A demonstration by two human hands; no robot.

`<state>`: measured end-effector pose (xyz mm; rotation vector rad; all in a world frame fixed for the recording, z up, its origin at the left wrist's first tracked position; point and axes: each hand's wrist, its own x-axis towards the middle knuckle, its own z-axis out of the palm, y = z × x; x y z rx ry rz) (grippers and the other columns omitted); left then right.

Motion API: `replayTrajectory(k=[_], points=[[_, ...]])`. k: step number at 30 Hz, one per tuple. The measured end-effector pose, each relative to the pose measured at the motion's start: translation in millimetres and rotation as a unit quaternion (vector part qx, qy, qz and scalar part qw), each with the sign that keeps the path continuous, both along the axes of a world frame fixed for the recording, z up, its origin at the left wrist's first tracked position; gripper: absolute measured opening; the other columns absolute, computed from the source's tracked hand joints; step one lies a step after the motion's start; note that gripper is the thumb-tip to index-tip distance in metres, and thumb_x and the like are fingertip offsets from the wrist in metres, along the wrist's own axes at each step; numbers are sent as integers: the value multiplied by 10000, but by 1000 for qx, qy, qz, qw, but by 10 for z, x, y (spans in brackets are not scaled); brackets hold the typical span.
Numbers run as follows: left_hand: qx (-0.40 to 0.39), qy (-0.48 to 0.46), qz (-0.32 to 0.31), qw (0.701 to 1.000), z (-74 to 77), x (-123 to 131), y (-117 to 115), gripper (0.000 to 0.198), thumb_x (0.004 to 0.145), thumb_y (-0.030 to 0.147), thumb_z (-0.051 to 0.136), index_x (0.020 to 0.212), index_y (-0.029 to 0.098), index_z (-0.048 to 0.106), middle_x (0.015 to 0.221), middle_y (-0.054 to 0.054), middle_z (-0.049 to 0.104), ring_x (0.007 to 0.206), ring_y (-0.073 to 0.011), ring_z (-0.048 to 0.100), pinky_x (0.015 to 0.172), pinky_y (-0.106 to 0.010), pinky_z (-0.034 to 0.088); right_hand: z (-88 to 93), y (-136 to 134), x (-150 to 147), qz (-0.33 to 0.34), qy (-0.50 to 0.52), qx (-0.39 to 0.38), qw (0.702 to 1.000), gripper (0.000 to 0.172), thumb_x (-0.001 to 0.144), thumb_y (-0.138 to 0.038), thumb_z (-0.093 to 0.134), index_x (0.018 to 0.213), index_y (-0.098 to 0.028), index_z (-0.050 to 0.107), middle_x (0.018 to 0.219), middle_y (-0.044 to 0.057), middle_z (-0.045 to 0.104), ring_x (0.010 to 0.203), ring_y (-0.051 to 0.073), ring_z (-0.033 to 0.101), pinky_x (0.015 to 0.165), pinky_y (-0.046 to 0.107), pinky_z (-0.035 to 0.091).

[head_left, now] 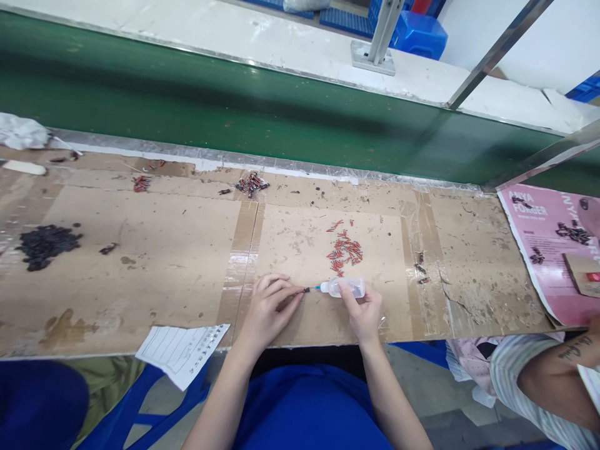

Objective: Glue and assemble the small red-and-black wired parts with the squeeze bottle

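My left hand (273, 305) pinches a small black part (307, 290) between thumb and forefinger, just over the cardboard. In my right hand (364, 311) lies a clear plastic squeeze bottle (347, 287), tilted on its side, its thin blue-based needle tip (317, 288) pointing left at the black part. Whether the needle touches the part is too small to tell. Beyond the bottle is a loose pile of small red-and-black pieces (345, 250), with a few lying apart from it.
Cardboard (290, 237) covers the bench, bounded behind by a green belt (210, 112). Black parts (47, 245) are heaped at left. Another small pile (252, 184) lies at the back. A paper sheet (184, 353) overhangs the front edge. Another person's arm (557, 375) is at right, near a pink poster (539, 250).
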<state>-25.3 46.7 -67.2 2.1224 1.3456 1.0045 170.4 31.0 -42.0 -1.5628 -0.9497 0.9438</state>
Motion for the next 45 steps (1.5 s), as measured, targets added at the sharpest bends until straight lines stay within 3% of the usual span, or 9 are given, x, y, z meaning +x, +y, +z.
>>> replayTrajectory(k=[6, 13, 17, 21, 25, 29, 35, 41, 45], points=[[-4, -9, 0, 1000, 38, 13, -5, 103, 909, 249, 605, 909, 251, 708, 742, -6, 688, 913, -213, 604, 843, -385, 459, -54, -49, 73, -66, 25, 70, 995, 312, 738, -453, 706, 887, -179, 688, 860, 95, 771, 754, 253, 723, 659, 349, 568], [22, -19, 14, 999, 25, 12, -4, 109, 896, 247, 611, 894, 258, 719, 926, -45, 668, 965, -217, 574, 859, -384, 501, -23, 40, -145, 115, -58, 113, 985, 324, 728, -258, 714, 871, -265, 424, 1001, 109, 777, 1122, 275, 671, 990, 482, 489], [37, -14, 18, 999, -11, 2, -11, 96, 893, 250, 612, 911, 254, 707, 980, -53, 669, 1037, -236, 556, 903, -410, 507, -49, 30, -145, 147, -104, 70, 981, 324, 734, -275, 751, 926, -257, 491, 1080, 105, 752, 1117, 258, 674, 1000, 458, 487], [24, -10, 16, 1000, -45, -15, -12, 94, 884, 258, 621, 915, 257, 710, 983, -53, 677, 1053, -242, 560, 919, -425, 508, 22, 24, 111, 185, -147, 70, 969, 470, 706, -345, 814, 1127, -263, 620, 1197, 93, 699, 1111, 256, 662, 961, 420, 517], [18, -16, 10, 1000, -66, -18, -9, 101, 894, 260, 596, 920, 255, 693, 961, -51, 692, 1054, -249, 567, 923, -446, 501, 65, 160, 404, 99, -221, 74, 968, 168, 865, -381, 654, 967, -273, 732, 1004, 65, 745, 992, 257, 653, 895, 432, 511], [11, -21, 8, 1000, -77, -11, -15, 84, 902, 262, 588, 902, 246, 671, 930, -42, 707, 1044, -246, 574, 932, -450, 488, 5, 347, 470, 1, -244, 12, 970, 253, 849, -471, 649, 849, -238, 747, 895, 89, 737, 925, 283, 626, 818, 424, 497], [1, -21, 6, 1000, -76, -17, -18, 92, 907, 272, 587, 904, 250, 676, 924, -40, 719, 1058, -244, 579, 940, -442, 489, -33, 405, 383, 0, -286, 5, 958, 284, 831, -479, 655, 691, -236, 699, 805, 94, 715, 841, 286, 579, 801, 434, 454], [-48, -52, 13, 997, -61, -43, -21, 112, 907, 312, 589, 905, 252, 684, 928, -39, 746, 1078, -247, 623, 980, -478, 478, 10, 322, 484, 4, -118, -21, 993, 287, 789, -502, 664, 726, -222, 662, 759, 48, 713, 762, 228, 631, 740, 361, 493], [-109, -163, 53, 979, 73, -14, -117, 129, 876, 337, 634, 884, 222, 691, 947, -60, 745, 993, -221, 694, 912, -400, 559, 148, 225, 478, 5, -21, 7, 1000, 272, 724, -476, 740, 708, -216, 658, 722, 24, 706, 726, 200, 667, 700, 323, 539]])
